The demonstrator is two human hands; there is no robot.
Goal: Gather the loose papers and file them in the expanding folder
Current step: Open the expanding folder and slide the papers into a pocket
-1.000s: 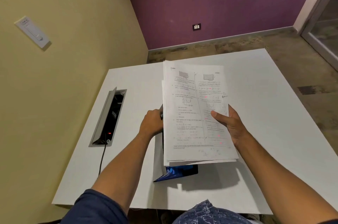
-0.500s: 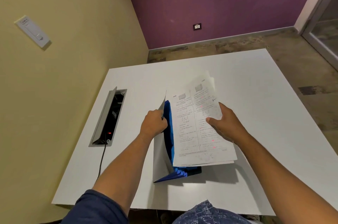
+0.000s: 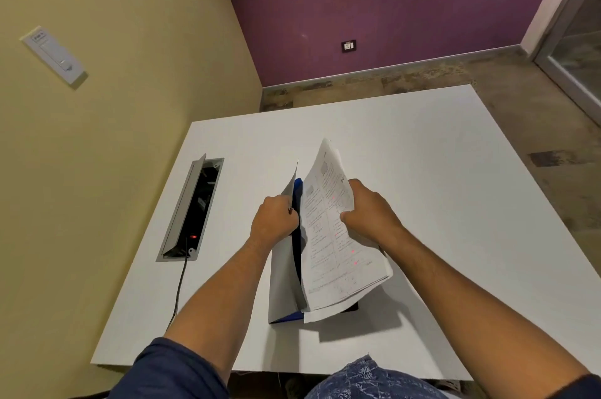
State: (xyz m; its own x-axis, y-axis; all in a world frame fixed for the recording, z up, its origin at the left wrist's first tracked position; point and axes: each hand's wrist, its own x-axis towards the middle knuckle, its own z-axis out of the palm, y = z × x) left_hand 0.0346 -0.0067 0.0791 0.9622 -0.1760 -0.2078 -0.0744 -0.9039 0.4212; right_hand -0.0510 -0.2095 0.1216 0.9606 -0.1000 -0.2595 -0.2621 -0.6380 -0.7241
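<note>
One stack of papers (image 3: 338,236), tipped steeper than a second ago, lower edge now sinking toward the mouth of the blue folder (image 3: 294,317) standing on the white tabletop (image 3: 439,171). Right hand (image 3: 370,216): closed grip on the stack's right edge. Left hand (image 3: 274,223): closed grip pulling the folder's grey flap (image 3: 283,278) aside. Filing nearly done, judging by the angle. Printed columns with red marks on the top sheet, too small to read.

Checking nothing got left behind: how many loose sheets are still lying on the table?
0. The bare table shows no stray sheets; all visible papers are one stack in the right hand, over the folder held by the left hand. Anything beneath is hidden.
</note>
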